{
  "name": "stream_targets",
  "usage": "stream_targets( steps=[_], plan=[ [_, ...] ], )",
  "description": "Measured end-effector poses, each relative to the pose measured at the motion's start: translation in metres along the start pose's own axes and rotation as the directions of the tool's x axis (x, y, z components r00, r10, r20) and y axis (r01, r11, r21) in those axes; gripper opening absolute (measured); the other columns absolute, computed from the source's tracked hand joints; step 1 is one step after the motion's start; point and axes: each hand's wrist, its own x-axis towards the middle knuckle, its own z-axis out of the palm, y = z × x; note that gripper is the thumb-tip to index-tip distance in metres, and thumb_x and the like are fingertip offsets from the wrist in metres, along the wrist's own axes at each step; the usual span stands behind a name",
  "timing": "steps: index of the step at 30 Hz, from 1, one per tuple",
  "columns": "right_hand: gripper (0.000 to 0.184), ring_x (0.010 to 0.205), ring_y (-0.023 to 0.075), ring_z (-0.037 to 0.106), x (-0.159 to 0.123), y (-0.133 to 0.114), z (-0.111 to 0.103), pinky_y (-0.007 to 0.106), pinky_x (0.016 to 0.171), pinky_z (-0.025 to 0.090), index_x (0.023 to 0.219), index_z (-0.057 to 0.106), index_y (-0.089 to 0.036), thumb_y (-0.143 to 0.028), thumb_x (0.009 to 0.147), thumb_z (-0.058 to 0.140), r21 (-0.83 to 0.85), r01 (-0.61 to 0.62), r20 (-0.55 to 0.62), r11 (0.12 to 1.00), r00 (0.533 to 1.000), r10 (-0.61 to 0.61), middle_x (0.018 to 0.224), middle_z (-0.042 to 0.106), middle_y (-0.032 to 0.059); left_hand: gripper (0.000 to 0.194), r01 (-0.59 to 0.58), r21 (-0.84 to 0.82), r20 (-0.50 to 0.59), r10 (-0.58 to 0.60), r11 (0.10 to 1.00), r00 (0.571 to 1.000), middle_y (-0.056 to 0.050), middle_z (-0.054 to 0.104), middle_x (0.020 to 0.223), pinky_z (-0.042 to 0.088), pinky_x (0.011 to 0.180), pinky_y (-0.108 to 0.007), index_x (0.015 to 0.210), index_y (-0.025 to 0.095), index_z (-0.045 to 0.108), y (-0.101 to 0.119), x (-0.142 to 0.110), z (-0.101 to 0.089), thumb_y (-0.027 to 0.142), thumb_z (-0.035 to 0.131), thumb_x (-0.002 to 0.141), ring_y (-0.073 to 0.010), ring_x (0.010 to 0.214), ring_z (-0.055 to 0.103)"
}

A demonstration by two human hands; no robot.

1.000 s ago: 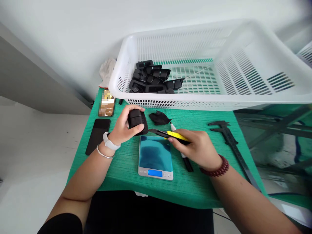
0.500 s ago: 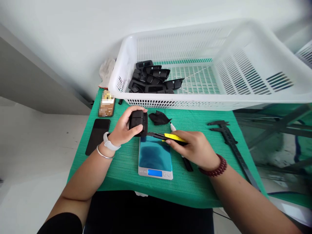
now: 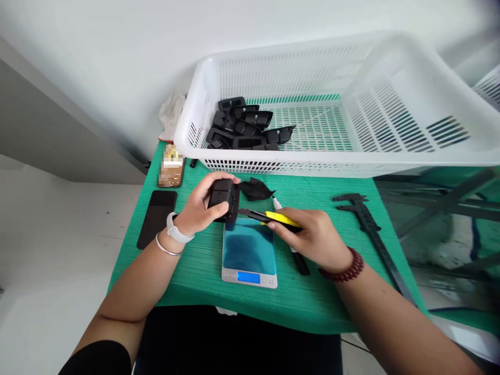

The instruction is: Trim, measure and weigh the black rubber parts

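A black molded plastic part (image 3: 222,194) is gripped in my left hand (image 3: 203,205), fingers over its far side and thumb across its near face. My right hand (image 3: 308,232) is closed round a yellow and black utility knife (image 3: 278,219). The blade points left, its tip at the right edge of the part; whether it touches cannot be made out. Below both hands lies a digital scale (image 3: 249,250) with a shiny plate and a lit blue display. Just beyond the knife rests a crumpled black piece (image 3: 255,189). A white and black marker (image 3: 300,262) lies partly under my right hand.
A large white plastic basket (image 3: 312,158) stands along the back, with several black plastic parts (image 3: 250,122) at its left end. Two phones (image 3: 156,219) lie at the left. A black caliper (image 3: 373,234) lies at the right on the green tablecloth (image 3: 187,281).
My left hand and the black part have shifted and turned very slightly, a little to the right. The knife has moved slightly right, its blade still at the part's edge.
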Motion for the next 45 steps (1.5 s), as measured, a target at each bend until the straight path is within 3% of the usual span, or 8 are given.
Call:
stream_targets(
  steps=[6,12,18,25,34,41,45],
  plan=[
    [0.032,0.045,0.012,0.056,0.001,0.003,0.001,0.024,0.045,0.037,0.088,0.07,-0.016,-0.044,0.091,0.054,-0.055,-0.139,-0.123,0.989,0.984,0.132,0.059,0.067,0.0019,0.053,0.027,-0.057,0.054,-0.024,0.998,0.998,-0.013,0.063,0.118,0.055,0.085,-0.037,0.121,0.021,0.056,0.004,0.0,0.002,0.051,0.067,0.079,-0.0246,0.108,0.06],
    [0.034,0.048,0.0117,0.059,0.0,0.001,0.0,0.023,0.047,0.039,0.087,0.07,-0.016,-0.045,0.091,0.054,-0.007,-0.008,-0.045,1.0,0.999,0.008,0.063,0.069,0.0029,0.053,0.046,-0.079,0.054,-0.041,0.996,0.998,-0.013,0.063,0.119,0.053,0.09,-0.039,0.121,0.02,0.056,0.004,-0.001,0.001,0.05,0.067,0.079,-0.0253,0.111,0.059],
    [0.034,0.045,0.0133,0.056,0.001,0.004,0.0,0.026,0.045,0.035,0.087,0.071,-0.017,-0.046,0.09,0.054,-0.095,-0.187,-0.097,0.978,0.979,0.178,0.059,0.067,0.0031,0.054,0.082,-0.096,0.093,-0.073,0.992,0.993,-0.014,0.064,0.12,0.055,0.087,-0.041,0.121,0.021,0.056,0.006,-0.001,0.002,0.052,0.068,0.077,-0.0269,0.11,0.061],
    [0.036,0.055,0.0142,0.063,-0.001,-0.002,-0.002,0.024,0.053,0.044,0.09,0.07,-0.018,-0.049,0.092,0.052,0.034,-0.011,0.038,0.999,0.999,0.01,0.072,0.073,0.0055,0.053,0.024,-0.031,0.049,-0.023,0.999,0.999,-0.014,0.063,0.122,0.053,0.093,-0.042,0.121,0.021,0.057,0.005,0.001,0.001,0.051,0.068,0.078,-0.0273,0.115,0.06],
    [0.033,0.059,0.014,0.064,-0.001,-0.002,0.0,0.024,0.054,0.043,0.094,0.071,-0.018,-0.047,0.091,0.055,0.037,-0.074,0.074,0.997,0.995,0.071,0.076,0.074,0.0038,0.053,0.048,-0.036,0.049,-0.046,0.998,0.998,-0.014,0.065,0.121,0.052,0.095,-0.042,0.12,0.02,0.057,-0.001,0.001,-0.003,0.048,0.07,0.077,-0.0267,0.115,0.061],
    [0.033,0.055,0.0132,0.063,-0.001,-0.004,-0.002,0.024,0.052,0.043,0.092,0.071,-0.017,-0.046,0.091,0.054,0.049,-0.044,0.025,0.998,0.999,0.043,0.072,0.073,0.0037,0.055,0.099,-0.138,-0.046,-0.106,0.986,0.993,-0.012,0.06,0.131,0.05,0.097,-0.043,0.118,0.024,0.057,-0.009,0.003,-0.007,0.051,0.073,0.073,-0.0275,0.12,0.057],
    [0.033,0.057,0.014,0.064,-0.001,-0.005,-0.002,0.024,0.053,0.043,0.092,0.071,-0.018,-0.047,0.091,0.054,0.043,-0.052,0.034,0.998,0.998,0.05,0.074,0.073,0.0047,0.052,0.143,-0.199,0.032,-0.14,0.969,0.99,-0.013,0.055,0.138,0.049,0.099,-0.043,0.118,0.024,0.057,-0.006,0.003,-0.006,0.051,0.071,0.075,-0.028,0.124,0.055]
  ],
)
